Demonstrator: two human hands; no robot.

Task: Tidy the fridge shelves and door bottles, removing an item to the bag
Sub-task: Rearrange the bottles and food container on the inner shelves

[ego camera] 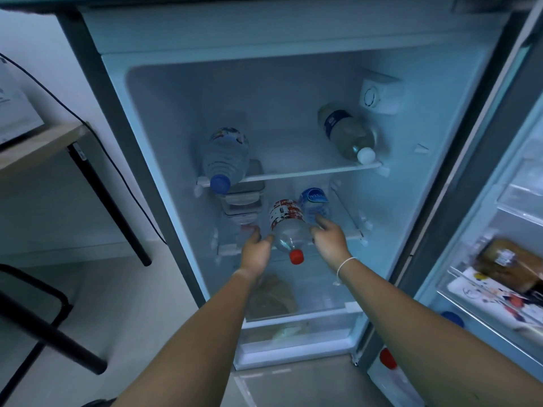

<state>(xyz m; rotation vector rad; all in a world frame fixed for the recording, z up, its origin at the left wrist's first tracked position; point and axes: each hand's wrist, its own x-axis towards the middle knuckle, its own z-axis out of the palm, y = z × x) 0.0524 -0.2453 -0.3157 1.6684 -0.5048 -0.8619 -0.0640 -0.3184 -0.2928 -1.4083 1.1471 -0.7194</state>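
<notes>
Head view: open fridge seen from above and in front. Both hands reach to the middle shelf (349,234), set apart on either side of the red-capped bottle (286,227). The left hand (256,250) touches the bottle's near shoulder with fingers loosely curled; the right hand (329,237) lies against its right flank, fingers spread. Neither hand is clamped fully round it. The bottle lies on its side, long axis running near to far, red cap toward the viewer and overhanging the shelf edge. Just right of it lies a blue-labelled bottle (313,201); to the left stand stacked lidded containers (243,205). On the upper shelf (293,173) a blue-capped bottle (226,155) and a white-capped bottle (348,133) also lie cap-forward, well apart. Judged progress: early; shelf bottles remain unaligned, the door racks (482,304) at right look untouched, no bag is in sight
</notes>
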